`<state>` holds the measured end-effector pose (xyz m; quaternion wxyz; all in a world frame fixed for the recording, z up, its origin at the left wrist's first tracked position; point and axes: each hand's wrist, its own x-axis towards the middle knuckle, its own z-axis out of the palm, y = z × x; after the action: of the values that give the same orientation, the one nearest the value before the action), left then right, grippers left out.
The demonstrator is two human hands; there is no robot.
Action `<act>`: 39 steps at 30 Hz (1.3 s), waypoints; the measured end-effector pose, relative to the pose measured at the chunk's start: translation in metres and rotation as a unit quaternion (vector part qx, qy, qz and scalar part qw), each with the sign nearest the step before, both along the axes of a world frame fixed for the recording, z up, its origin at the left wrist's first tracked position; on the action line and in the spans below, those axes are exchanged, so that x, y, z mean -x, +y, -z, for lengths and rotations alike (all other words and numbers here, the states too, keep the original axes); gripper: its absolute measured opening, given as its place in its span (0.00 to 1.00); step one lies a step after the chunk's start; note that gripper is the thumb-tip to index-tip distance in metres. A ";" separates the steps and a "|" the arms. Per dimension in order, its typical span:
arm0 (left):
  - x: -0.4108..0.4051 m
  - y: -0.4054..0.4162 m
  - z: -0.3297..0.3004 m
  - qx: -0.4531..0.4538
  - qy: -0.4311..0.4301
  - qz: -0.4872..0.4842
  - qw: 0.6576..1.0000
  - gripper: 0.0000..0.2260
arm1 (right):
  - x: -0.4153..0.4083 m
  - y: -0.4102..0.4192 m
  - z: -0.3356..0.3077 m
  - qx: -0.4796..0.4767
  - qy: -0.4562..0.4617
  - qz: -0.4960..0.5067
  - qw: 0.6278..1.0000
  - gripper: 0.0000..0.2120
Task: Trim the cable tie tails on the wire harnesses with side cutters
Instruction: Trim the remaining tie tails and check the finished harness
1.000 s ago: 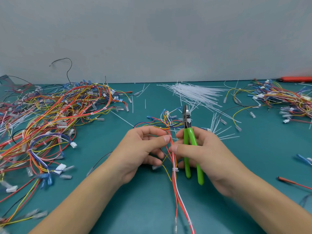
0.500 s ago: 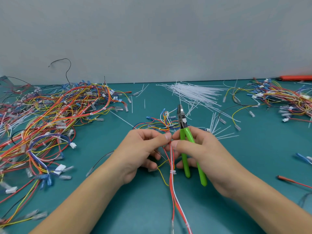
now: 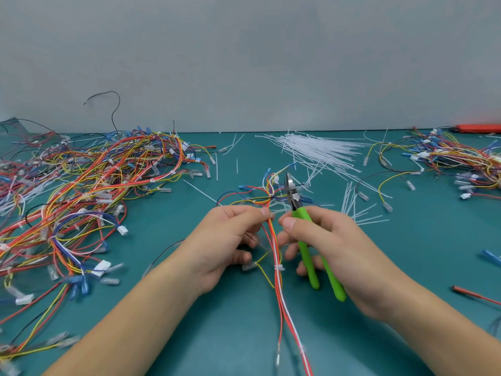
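Left hand (image 3: 225,240) pinches harness (image 3: 273,240); right hand (image 3: 328,240) grips cutters (image 3: 305,234).

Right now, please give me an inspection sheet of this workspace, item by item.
Surface: teal mat, lit evenly.
Job's things: wire harness between both hands; green-handled side cutters pointing away.
Clutter: harness pile left, smaller harness pile right, loose cable ties, cut tails.
Grippers: left hand pinches the harness; right hand grips the cutters.
Cables: black wire arching up.
Surroundings: grey wall, orange object.
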<state>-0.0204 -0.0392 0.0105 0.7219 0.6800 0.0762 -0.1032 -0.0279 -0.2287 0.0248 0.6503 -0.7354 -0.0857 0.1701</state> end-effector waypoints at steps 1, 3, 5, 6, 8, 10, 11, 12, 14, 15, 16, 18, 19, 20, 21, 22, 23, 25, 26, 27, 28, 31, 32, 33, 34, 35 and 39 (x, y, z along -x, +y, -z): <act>-0.001 0.001 0.000 0.022 0.002 -0.015 1.000 0.06 | 0.001 0.000 -0.001 0.013 -0.007 -0.006 1.000 0.17; -0.002 0.002 0.000 0.053 0.001 -0.036 0.998 0.07 | 0.003 0.000 -0.002 0.041 -0.023 -0.017 0.999 0.17; -0.002 0.002 0.000 0.072 -0.006 -0.049 0.996 0.06 | 0.003 -0.001 -0.002 0.075 -0.043 -0.009 0.996 0.19; -0.001 0.001 0.001 0.077 -0.011 -0.054 0.995 0.06 | 0.004 -0.001 -0.001 0.094 -0.058 -0.003 0.994 0.22; -0.001 0.001 0.001 0.083 -0.021 -0.065 0.994 0.08 | 0.003 -0.003 0.001 0.120 -0.087 0.003 0.989 0.27; -0.002 0.000 0.002 0.091 -0.031 -0.072 0.993 0.09 | 0.002 -0.004 0.001 0.131 -0.088 0.000 0.987 0.28; -0.001 -0.001 0.002 0.093 -0.035 -0.072 0.992 0.09 | 0.001 -0.006 0.000 0.132 -0.081 -0.004 0.988 0.27; -0.001 -0.002 0.003 0.095 -0.037 -0.071 0.992 0.09 | 0.000 -0.007 -0.001 0.132 -0.073 -0.007 0.989 0.26; -0.001 -0.003 0.005 0.101 -0.040 -0.075 0.991 0.07 | 0.000 -0.008 -0.002 0.136 -0.066 -0.012 0.988 0.25; -0.001 -0.002 0.005 0.104 -0.042 -0.081 0.990 0.06 | 0.002 -0.008 -0.002 0.142 -0.066 -0.015 0.988 0.25; -0.001 -0.001 0.004 0.107 -0.044 -0.085 0.990 0.06 | 0.003 -0.007 -0.002 0.148 -0.067 -0.019 0.987 0.26; -0.003 0.002 0.002 0.109 -0.050 -0.082 0.989 0.10 | 0.005 -0.006 -0.003 0.157 -0.071 -0.028 0.985 0.26; -0.003 0.003 0.002 0.106 -0.052 -0.078 0.990 0.13 | 0.005 -0.006 -0.003 0.159 -0.072 -0.029 0.984 0.26; -0.003 0.004 0.002 0.102 -0.054 -0.075 0.990 0.17 | 0.004 -0.006 -0.003 0.159 -0.072 -0.030 0.984 0.26; -0.002 0.004 0.003 0.099 -0.055 -0.072 0.991 0.18 | 0.004 -0.007 -0.003 0.158 -0.072 -0.030 0.984 0.26; -0.002 0.003 0.005 0.097 -0.056 -0.068 0.991 0.18 | 0.004 -0.007 -0.004 0.156 -0.070 -0.031 0.985 0.26; -0.001 0.003 0.006 0.095 -0.055 -0.064 0.992 0.16 | 0.003 -0.008 -0.004 0.152 -0.067 -0.032 0.986 0.25; -0.001 0.000 0.008 0.088 -0.053 -0.059 0.993 0.09 | 0.002 -0.008 -0.005 0.143 -0.060 -0.030 0.987 0.23; -0.001 -0.001 0.009 0.084 -0.053 -0.058 0.993 0.07 | 0.000 -0.008 -0.005 0.141 -0.056 -0.031 0.988 0.20; -0.001 -0.001 0.010 0.082 -0.052 -0.057 0.994 0.06 | 0.000 -0.008 -0.005 0.137 -0.050 -0.031 0.989 0.17; -0.001 -0.001 0.010 0.081 -0.052 -0.058 0.994 0.06 | -0.001 -0.008 -0.005 0.130 -0.039 -0.033 0.990 0.15; 0.000 -0.001 0.009 0.085 -0.049 -0.063 0.993 0.06 | 0.000 -0.007 -0.004 0.105 -0.009 -0.046 0.993 0.16; 0.000 -0.001 0.008 0.086 -0.048 -0.064 0.993 0.05 | 0.001 -0.006 -0.004 0.098 -0.004 -0.050 0.994 0.17; 0.000 -0.001 0.008 0.087 -0.047 -0.064 0.993 0.05 | 0.002 -0.005 -0.005 0.093 -0.001 -0.053 0.994 0.18; -0.001 -0.001 0.008 0.086 -0.045 -0.063 0.993 0.04 | 0.001 -0.005 -0.005 0.093 0.000 -0.054 0.994 0.18; -0.001 0.000 0.008 0.086 -0.043 -0.063 0.993 0.04 | 0.001 -0.005 -0.004 0.096 -0.001 -0.054 0.994 0.17; 0.000 0.001 0.008 0.078 -0.042 -0.062 0.994 0.05 | -0.001 -0.007 0.000 0.112 -0.022 -0.047 0.992 0.16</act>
<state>-0.0202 -0.0384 0.0027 0.7801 0.6196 0.0793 -0.0350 -0.0271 -0.2360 0.0245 0.5534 -0.8022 -0.1151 0.1923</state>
